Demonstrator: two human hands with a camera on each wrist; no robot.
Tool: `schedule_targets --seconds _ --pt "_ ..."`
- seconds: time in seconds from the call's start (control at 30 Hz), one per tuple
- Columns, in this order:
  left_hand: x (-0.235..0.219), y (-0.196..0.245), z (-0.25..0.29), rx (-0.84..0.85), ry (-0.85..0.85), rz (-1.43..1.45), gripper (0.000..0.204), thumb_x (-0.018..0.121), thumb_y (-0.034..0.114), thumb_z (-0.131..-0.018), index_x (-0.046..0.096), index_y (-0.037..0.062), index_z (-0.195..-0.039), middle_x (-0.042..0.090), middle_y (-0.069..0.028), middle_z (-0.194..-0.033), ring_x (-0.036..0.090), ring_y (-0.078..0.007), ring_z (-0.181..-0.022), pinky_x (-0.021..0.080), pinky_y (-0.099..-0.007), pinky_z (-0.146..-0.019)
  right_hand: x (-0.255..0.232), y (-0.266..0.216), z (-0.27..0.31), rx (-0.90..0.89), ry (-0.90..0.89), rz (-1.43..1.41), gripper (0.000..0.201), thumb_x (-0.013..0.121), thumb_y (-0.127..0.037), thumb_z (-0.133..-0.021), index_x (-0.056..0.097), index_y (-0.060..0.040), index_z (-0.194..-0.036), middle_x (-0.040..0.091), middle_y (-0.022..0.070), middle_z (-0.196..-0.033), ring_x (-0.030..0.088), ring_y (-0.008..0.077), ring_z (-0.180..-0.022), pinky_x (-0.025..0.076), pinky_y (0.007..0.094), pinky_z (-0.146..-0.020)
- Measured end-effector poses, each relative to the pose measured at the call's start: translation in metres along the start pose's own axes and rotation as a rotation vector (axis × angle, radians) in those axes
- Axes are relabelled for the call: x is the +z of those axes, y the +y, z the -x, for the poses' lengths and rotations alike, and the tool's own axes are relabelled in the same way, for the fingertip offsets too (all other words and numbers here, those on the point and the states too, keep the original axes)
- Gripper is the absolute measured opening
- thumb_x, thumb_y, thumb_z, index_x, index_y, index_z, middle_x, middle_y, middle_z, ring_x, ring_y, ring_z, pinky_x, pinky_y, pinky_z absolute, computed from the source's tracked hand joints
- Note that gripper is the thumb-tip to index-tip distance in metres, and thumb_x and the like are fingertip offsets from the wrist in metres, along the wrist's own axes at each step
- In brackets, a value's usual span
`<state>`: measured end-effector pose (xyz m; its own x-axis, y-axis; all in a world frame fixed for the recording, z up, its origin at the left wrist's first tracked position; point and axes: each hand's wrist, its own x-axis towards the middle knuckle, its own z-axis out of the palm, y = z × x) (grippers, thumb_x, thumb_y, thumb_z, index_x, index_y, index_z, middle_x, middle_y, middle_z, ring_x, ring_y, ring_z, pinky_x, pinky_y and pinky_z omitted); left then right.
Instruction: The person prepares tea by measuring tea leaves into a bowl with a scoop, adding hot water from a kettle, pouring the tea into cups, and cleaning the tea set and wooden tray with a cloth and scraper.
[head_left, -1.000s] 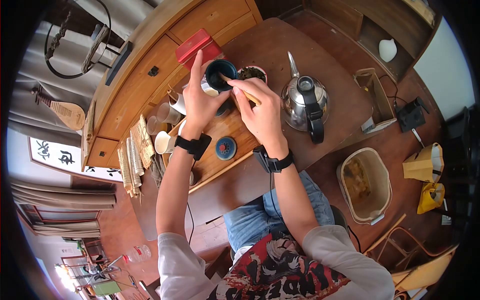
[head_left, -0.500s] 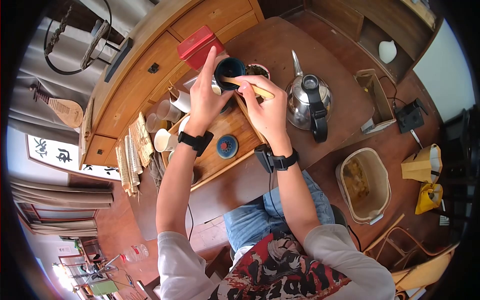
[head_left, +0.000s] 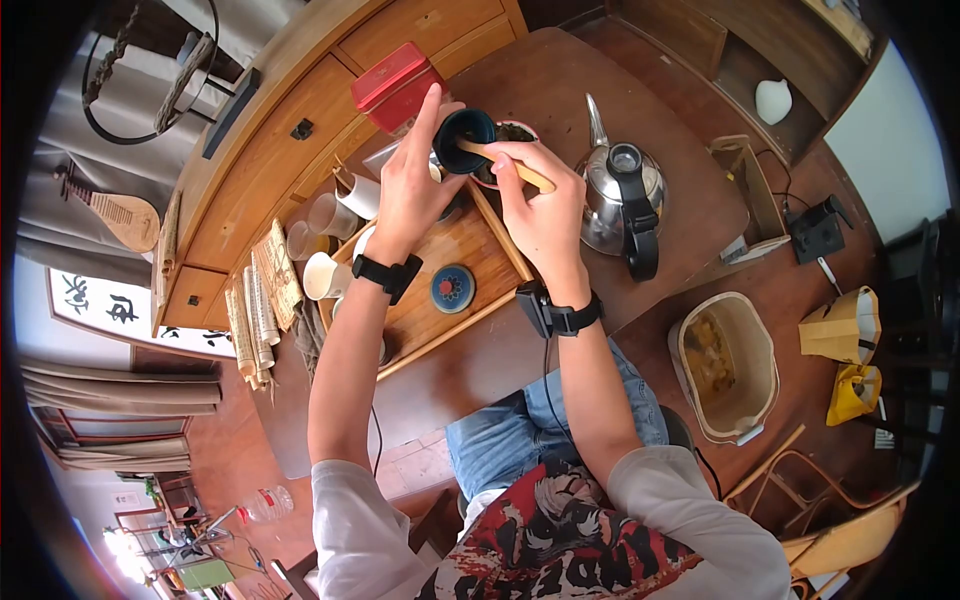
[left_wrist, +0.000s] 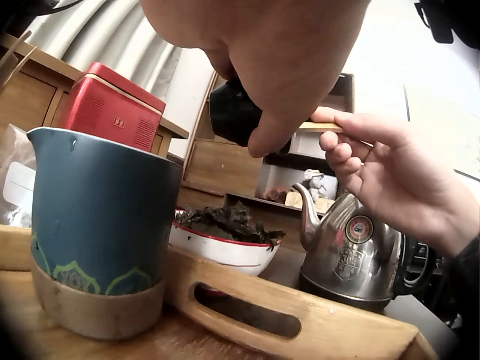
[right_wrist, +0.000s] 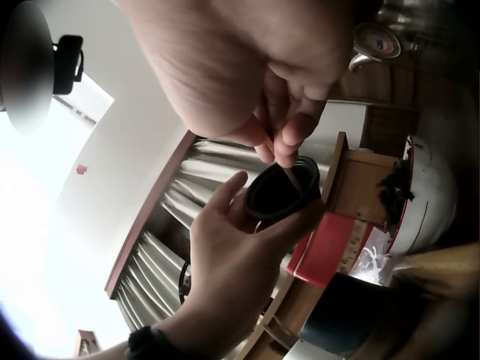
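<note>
A: List the items, largest first, positions referenced to the hands.

B: The table [head_left: 560, 75] lies below the left hand [head_left: 410, 195] and the right hand [head_left: 548, 205]. The calligraphy sheet [head_left: 120, 308] is well apart, off to the left of the left hand; its brush characters are partly covered and cannot be read with certainty. The shirt [head_left: 560, 520], on the person's side of both hands, bears broken lettering, not legible.

A: Next sizes down?

B: The wooden tray [left_wrist: 360, 318] sits under the hands. The steel kettle [left_wrist: 349, 259] stands to the right of the right hand, with a round emblem and an etched mark; both are too small to read. The red tin [left_wrist: 116, 112] is beyond the left hand; it carries a small light mark, unreadable.

A: Vessels?

B: The white bowl [left_wrist: 225, 253], red-rimmed, with dark leaves [left_wrist: 229, 223] inside, is lower than the hands and beyond them. The blue pitcher [left_wrist: 105, 210], green-patterned, stands upright on the tray below the left hand.

A: Grip state?

B: Left: fingers and thumb around the dark cup [left_wrist: 231, 112], held tilted in the air. Right: narrow pinch on the wooden stick [head_left: 535, 178], its far end inside the cup.
</note>
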<state>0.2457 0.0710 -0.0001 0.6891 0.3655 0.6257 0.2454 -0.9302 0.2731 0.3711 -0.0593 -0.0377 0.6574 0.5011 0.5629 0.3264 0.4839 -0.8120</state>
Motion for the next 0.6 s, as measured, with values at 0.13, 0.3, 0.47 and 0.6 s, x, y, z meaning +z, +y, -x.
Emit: schedule_targets --seconds 0.13,0.3,0.47,0.6 --pt "0.002 0.001 0.005 -0.017 -0.012 -0.015 0.118 0.095 0.003 -0.077 0.031 0.0142 -0.176 0.072 -0.0128 -0.148 0.073 -0.0354 -0.131 0.062 -0.0422 -0.107 0.006 0.003 0.003 0.049 -0.001 -0.099 0.011 0.07 0.0 -0.105 0.078 0.0018 -0.112 0.082 0.0128 -0.1 0.078 0.0182 -0.082 0.059 0.0294 -0.076" --pt "0.004 0.0 0.007 -0.018 0.041 0.007 0.121 0.097 0.003 -0.075 0.031 0.0145 -0.176 0.073 -0.0146 -0.145 0.073 -0.0342 -0.132 0.062 -0.0416 -0.106 0.012 0.014 0.004 0.149 0.022 -0.222 0.011 0.069 -0.002 -0.106 0.078 0.0017 -0.111 0.081 0.0113 -0.099 0.078 0.0175 -0.083 0.059 0.0283 -0.076" --pt "0.003 -0.004 0.011 -0.058 0.06 -0.013 0.122 0.098 0.002 -0.074 0.032 0.0145 -0.176 0.074 -0.0154 -0.144 0.073 -0.0336 -0.132 0.062 -0.042 -0.106 0.003 0.005 -0.001 0.025 -0.044 -0.055 0.011 0.069 0.0 -0.105 0.078 0.0005 -0.111 0.08 0.0118 -0.1 0.077 0.0195 -0.084 0.058 0.0299 -0.075" --pt "0.002 0.003 0.011 -0.113 0.05 0.021 0.122 0.096 0.003 -0.074 0.029 0.012 -0.176 0.074 -0.0148 -0.143 0.073 -0.0362 -0.13 0.061 -0.0446 -0.106 0.007 0.008 -0.001 -0.061 -0.114 -0.079 0.012 0.069 0.001 -0.104 0.077 -0.0004 -0.113 0.079 0.0135 -0.102 0.077 0.0251 -0.088 0.058 0.0331 -0.08"
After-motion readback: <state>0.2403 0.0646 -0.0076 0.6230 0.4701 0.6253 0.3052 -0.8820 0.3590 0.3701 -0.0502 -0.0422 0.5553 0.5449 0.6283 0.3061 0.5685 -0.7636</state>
